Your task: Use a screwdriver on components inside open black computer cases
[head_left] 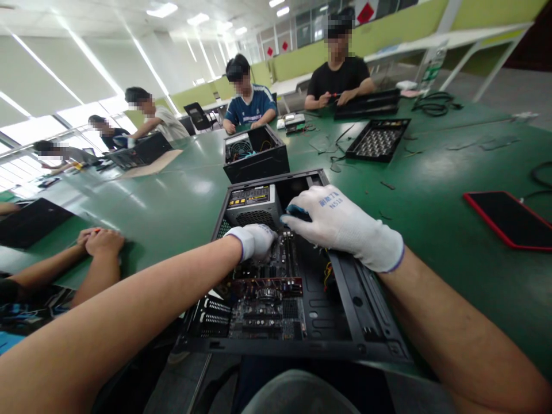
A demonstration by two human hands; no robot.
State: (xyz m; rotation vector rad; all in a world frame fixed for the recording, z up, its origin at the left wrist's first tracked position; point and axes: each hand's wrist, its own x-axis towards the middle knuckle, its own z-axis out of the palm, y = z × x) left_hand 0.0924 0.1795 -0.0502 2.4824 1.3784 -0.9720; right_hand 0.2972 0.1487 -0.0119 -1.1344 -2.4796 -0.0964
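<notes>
Open computer case (317, 348) lies on its side on the green worktop (431, 178), near edge by the wearer's lap, interior facing up.

Contents: boxed power supply (254, 210) in the far-left corner, label up; motherboard (269, 313) along the left half; reddish-edged card (259, 286) standing across the board; yellow-and-red wires (329, 276) by the right wall. Right of the board, bare black metal floor with slots.

Left hand (257, 241), white glove: reaches over the case's left wall, down at the board just on the near side of the power supply. Fingertips hidden; cannot tell whether they grip.

Right hand (332, 215), white glove with blue-coated fingers: over the far-right part of the case, fingers bent, thumb toward the power supply. Cannot tell whether anything is held.

Other containers: second case (256, 167) just beyond the far edge, open upward, fan (240, 149) and cables inside; shallow black tray (377, 141) farther right, its recesses in rows.

Room: a broad stretch of green surface between the case and the red-edged device (513, 219) at right, with small dark scraps (387, 185); more at left, up to a co-worker's joined hands (101, 240). Tightest at the far side.
</notes>
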